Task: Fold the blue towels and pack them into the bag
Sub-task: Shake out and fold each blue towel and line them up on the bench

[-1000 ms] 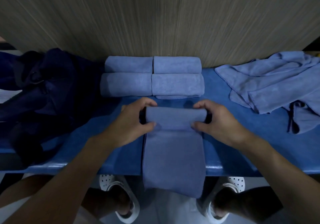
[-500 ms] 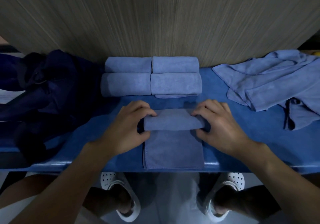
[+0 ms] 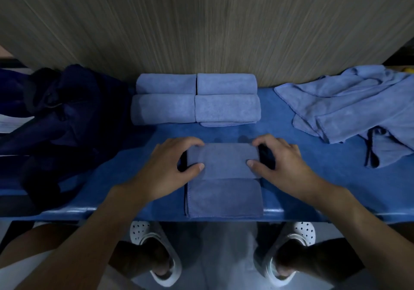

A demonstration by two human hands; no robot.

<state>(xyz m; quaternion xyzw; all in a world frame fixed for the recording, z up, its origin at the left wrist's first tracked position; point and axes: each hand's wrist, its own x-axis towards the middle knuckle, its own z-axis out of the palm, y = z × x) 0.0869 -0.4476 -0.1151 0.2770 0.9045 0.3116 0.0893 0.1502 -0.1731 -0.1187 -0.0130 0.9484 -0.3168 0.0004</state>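
At the near edge of the blue table (image 3: 313, 177), a blue towel (image 3: 224, 184) lies partly rolled, its rolled part farther from the person and a flat tail reaching to the table's front lip. The left hand (image 3: 165, 168) clasps the roll's left end, fingers curled over the top and thumb pressed on the near face; the right hand (image 3: 284, 166) holds the right end the same way. Behind them, four rolled towels (image 3: 195, 99) sit touching in two rows against the wood-grain wall (image 3: 201, 25). A loose heap of unfolded towels (image 3: 349, 101) lies at the right, and a dark navy bag (image 3: 67, 115) slumps at the left.
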